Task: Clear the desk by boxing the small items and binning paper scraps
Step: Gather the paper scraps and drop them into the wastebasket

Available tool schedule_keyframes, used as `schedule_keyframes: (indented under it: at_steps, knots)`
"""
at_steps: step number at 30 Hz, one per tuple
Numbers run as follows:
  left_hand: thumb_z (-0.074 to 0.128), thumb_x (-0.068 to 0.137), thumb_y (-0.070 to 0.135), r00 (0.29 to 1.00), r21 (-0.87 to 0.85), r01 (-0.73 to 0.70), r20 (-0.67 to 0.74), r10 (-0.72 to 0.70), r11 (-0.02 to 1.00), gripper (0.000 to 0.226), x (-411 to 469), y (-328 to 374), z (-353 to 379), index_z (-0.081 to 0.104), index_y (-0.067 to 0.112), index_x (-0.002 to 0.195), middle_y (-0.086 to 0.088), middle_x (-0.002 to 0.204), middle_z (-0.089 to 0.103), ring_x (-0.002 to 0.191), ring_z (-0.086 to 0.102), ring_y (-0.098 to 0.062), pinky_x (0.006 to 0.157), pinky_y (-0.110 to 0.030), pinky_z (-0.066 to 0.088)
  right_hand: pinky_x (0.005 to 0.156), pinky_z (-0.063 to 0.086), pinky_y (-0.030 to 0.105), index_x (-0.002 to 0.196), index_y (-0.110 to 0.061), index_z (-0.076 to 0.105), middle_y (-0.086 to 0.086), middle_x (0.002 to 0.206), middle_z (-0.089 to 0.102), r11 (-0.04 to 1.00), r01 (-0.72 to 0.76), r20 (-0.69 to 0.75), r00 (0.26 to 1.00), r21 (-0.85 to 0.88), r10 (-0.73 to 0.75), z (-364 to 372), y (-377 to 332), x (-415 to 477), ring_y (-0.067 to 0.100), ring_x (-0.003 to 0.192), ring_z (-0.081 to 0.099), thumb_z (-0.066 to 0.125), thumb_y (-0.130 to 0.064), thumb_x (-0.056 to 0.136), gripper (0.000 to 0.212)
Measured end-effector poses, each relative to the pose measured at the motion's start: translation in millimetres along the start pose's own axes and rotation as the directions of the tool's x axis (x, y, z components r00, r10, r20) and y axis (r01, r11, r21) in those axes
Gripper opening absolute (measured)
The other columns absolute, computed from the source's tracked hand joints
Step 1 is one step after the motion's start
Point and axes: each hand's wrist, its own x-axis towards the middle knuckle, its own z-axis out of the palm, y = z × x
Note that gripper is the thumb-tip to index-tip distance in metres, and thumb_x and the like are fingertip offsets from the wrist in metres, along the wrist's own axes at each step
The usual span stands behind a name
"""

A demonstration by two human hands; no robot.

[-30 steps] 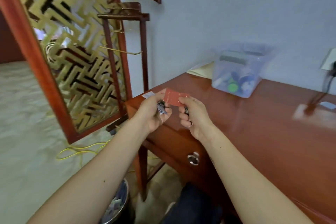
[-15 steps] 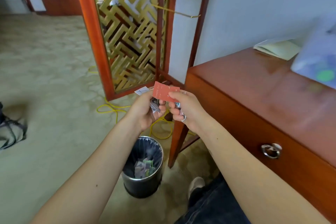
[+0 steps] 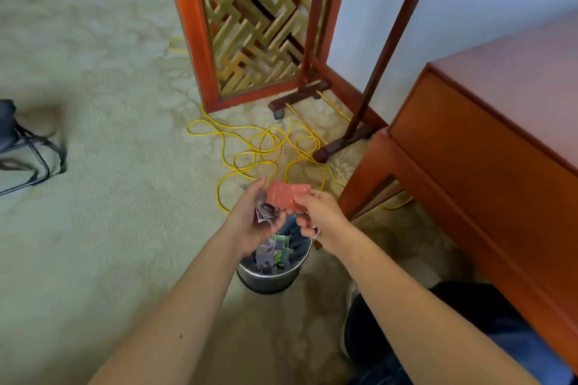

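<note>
Head view has swung off the reddish-brown wooden desk point(image 3: 500, 109), now at 3 o'clock, down to the patterned beige carpet. Round dark metal waste bin point(image 3: 269, 278) with coloured scraps now sits right under both hands at centre. Left hand point(image 3: 250, 222) cups crumpled grey-purple paper scraps point(image 3: 266, 212), fingers loosely curled. Right hand point(image 3: 319, 216) pinches a small red printed card point(image 3: 286, 195). Likely drop comes next.

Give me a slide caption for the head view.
Both hands, left with paper scraps and right with a red card, above the metal wastebasket.
</note>
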Motion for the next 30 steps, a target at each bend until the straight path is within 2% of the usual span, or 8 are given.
schedule_keyframes:
  at_steps: [7,10,12,15,18,22,27,30]
  knots:
    - [0.056,0.089,0.05,0.988,0.118,0.092,-0.134,-0.076,0.989,0.05,37,-12,-28,0.059,0.013,0.122,-0.009,0.114,0.061,0.096,0.059,-0.021,0.084,-0.034,0.05,0.05,0.038,0.021,0.099,-0.018,0.058,0.003,0.076,0.057,0.969,-0.228,-0.058,0.973,-0.091,0.224,3,34,42,0.011,0.054,0.048,0.053,-0.015,0.095,0.007]
    - [0.054,0.086,0.061,0.976,0.142,0.136,-0.191,-0.108,0.98,0.059,48,-14,-36,0.059,0.015,0.124,-0.01,0.12,0.062,0.103,0.062,-0.027,0.093,-0.044,0.048,0.073,0.05,0.03,0.107,-0.021,0.059,0.002,0.1,0.066,0.937,-0.348,0.077,0.934,-0.02,0.348,6,36,52,0.016,0.085,0.062,0.061,-0.028,0.092,0.017]
    - [0.049,0.084,0.07,0.974,0.166,0.185,-0.163,-0.158,0.969,0.071,51,-15,-34,0.054,0.018,0.133,-0.005,0.125,0.062,0.115,0.06,-0.031,0.102,-0.049,0.041,0.094,0.042,0.039,0.114,-0.022,0.059,-0.001,0.114,0.064,0.907,-0.422,0.162,0.895,0.008,0.415,7,34,51,0.02,0.104,0.061,0.058,-0.039,0.091,0.028]
    - [0.035,0.094,0.063,0.959,0.198,0.192,-0.244,-0.141,0.961,0.075,47,-11,-26,0.024,0.017,0.152,-0.001,0.15,0.037,0.142,0.031,-0.03,0.104,-0.047,0.032,0.113,0.023,0.05,0.136,-0.022,0.045,0.003,0.138,0.043,0.894,-0.446,0.112,0.891,0.034,0.44,5,28,49,0.029,0.137,0.035,0.051,-0.045,0.095,0.048]
    - [0.035,0.094,0.063,0.952,0.207,0.185,-0.279,-0.123,0.961,0.075,52,-12,-31,0.022,0.017,0.152,-0.004,0.16,0.018,0.145,0.021,-0.028,0.102,-0.05,0.032,0.111,0.026,0.049,0.141,-0.019,0.04,0.01,0.15,0.034,0.901,-0.419,0.064,0.908,0.111,0.415,4,25,47,0.031,0.139,0.03,0.049,-0.042,0.097,0.051]
    - [0.04,0.096,0.055,0.945,0.265,0.133,-0.324,-0.041,0.955,0.064,54,-15,-34,0.037,0.017,0.147,-0.006,0.157,0.026,0.146,0.021,-0.027,0.112,-0.053,0.024,0.108,0.034,0.049,0.14,-0.019,0.042,0.006,0.15,0.036,0.939,-0.336,0.022,0.942,0.068,0.335,5,27,47,0.027,0.136,0.036,0.05,-0.039,0.097,0.048]
    - [0.05,0.096,0.029,0.965,0.314,-0.011,-0.246,0.093,0.949,0.029,39,-8,-12,0.058,0.014,0.12,-0.004,0.125,0.06,0.112,0.057,-0.019,0.089,-0.034,0.046,0.082,0.052,0.034,0.111,-0.015,0.059,0.007,0.108,0.062,0.996,-0.059,-0.13,0.99,-0.068,0.05,8,24,29,0.017,0.093,0.06,0.057,-0.017,0.093,0.018]
    - [0.052,0.096,0.025,0.958,0.315,-0.138,-0.197,0.207,0.939,0.019,23,2,9,0.061,0.015,0.109,-0.001,0.1,0.065,0.089,0.062,-0.014,0.076,-0.026,0.052,0.06,0.046,0.02,0.11,-0.014,0.061,0.001,0.088,0.061,0.985,0.144,-0.169,0.973,-0.094,-0.159,11,11,8,0.011,0.072,0.057,0.058,-0.009,0.091,0.02]
